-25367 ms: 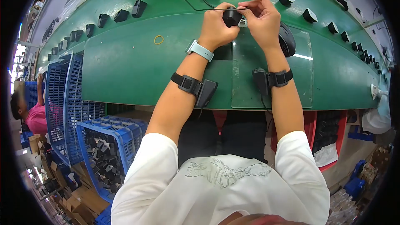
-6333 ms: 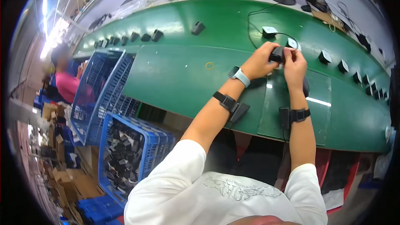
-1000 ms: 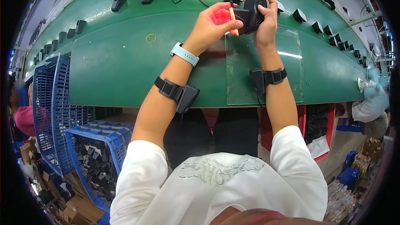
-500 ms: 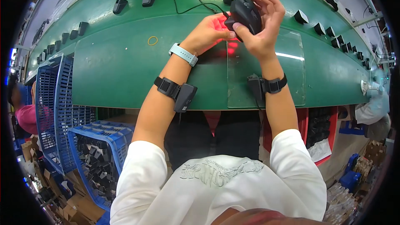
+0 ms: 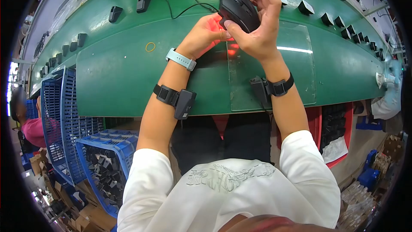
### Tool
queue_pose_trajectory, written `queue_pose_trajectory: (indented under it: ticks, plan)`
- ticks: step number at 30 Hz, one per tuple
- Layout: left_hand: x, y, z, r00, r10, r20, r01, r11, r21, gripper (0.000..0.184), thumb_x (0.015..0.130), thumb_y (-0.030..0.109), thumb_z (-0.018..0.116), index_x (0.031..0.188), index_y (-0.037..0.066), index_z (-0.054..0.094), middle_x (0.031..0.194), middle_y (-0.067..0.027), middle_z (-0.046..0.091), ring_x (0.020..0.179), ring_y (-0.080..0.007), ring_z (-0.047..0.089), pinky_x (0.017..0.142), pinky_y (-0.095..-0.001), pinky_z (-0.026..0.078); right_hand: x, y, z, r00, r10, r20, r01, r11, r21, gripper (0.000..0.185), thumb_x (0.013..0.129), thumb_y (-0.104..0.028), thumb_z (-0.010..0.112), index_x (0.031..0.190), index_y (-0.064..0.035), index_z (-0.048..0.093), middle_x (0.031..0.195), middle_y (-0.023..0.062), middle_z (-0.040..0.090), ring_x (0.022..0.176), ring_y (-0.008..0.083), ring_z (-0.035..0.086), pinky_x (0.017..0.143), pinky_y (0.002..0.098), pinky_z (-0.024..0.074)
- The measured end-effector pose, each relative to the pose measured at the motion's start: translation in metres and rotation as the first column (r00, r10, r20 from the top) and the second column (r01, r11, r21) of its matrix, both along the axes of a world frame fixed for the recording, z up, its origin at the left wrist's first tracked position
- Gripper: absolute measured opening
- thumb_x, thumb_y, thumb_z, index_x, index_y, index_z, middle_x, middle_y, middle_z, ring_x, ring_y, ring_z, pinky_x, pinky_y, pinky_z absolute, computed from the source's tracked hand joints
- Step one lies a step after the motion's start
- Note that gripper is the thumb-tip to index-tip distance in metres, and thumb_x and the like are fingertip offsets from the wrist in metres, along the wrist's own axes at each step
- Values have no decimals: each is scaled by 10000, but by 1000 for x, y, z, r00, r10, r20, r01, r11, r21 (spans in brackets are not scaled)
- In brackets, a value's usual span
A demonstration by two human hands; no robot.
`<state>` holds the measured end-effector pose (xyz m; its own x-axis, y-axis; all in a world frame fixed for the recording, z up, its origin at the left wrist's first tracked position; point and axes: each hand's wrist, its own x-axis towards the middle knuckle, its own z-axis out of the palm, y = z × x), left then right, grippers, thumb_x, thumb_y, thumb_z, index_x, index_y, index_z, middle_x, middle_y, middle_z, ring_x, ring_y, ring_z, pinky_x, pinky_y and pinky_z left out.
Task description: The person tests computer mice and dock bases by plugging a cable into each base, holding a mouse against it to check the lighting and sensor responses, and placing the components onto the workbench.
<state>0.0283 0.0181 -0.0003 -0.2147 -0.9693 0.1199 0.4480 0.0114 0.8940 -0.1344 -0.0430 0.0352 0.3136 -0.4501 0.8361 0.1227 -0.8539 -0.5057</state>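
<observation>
A black computer mouse is held up, tilted, above the far part of the green table. My right hand grips it from the right, thumb along its near side and fingers raised behind. At the mouse's left end is my left hand, its fingers curled in and lit red. A thin black cable reaches the mouse's left end beside these fingers. What the left fingertips pinch is mostly hidden by the mouse and the right thumb. Below the hands lies a clear sheet on the tabletop.
Black stand-like parts line the table's far left side, and white-faced ones the right. A yellow rubber band lies left. Blue crates stand lower left, one full of dark parts. A red bin sits lower right. People sit at both sides.
Both hands and the mouse have moved slightly left and toward the far edge in view. The mouse has turned, showing more of its top. The whole view has shifted a little.
</observation>
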Motion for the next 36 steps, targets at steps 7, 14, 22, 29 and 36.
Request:
queue_pose_trajectory:
  ticks: [7,14,22,29,36]
  plan:
    - [3,0,-1,994,14,105,-15,1000,14,417,917,52,693,1295,-55,553,1210,-117,654,1089,-182,652,987,-348,543,0,1,-1,999,-46,-28,49,991,123,779,739,-14,784,1398,-27,370,1302,177,532,1188,258,571,1028,382,494]
    - [4,-1,-4,994,0,105,-8,998,70,360,919,10,651,1261,-56,563,1190,-108,652,1082,-181,648,992,-342,537,2,3,0,998,-57,-39,61,991,122,771,732,-16,793,1386,-29,386,1281,161,554,1186,250,579,1020,375,497]
    - [-7,-8,-10,993,94,-66,-91,994,52,344,1018,127,548,1318,-39,528,1209,-135,641,1060,-214,655,971,-370,532,1,-10,-5,984,-148,-101,164,971,172,679,752,-53,771,1339,-15,431,1237,164,584,1122,264,604,977,373,503]
    - [18,-11,-7,913,358,-196,-340,933,121,383,1086,296,454,1286,-11,568,1093,-141,656,817,-162,590,678,-294,486,-29,-24,0,460,-301,-835,639,766,75,492,781,-228,699,1244,-100,594,1230,129,625,1161,366,586,965,510,467]
    - [8,-10,-8,906,381,-184,-363,923,125,183,1009,213,645,1090,50,649,889,-7,648,699,-102,575,614,-239,440,-13,-21,-2,772,-392,-500,454,891,2,533,850,-289,776,1268,-32,568,981,74,640,900,184,610,790,350,485]
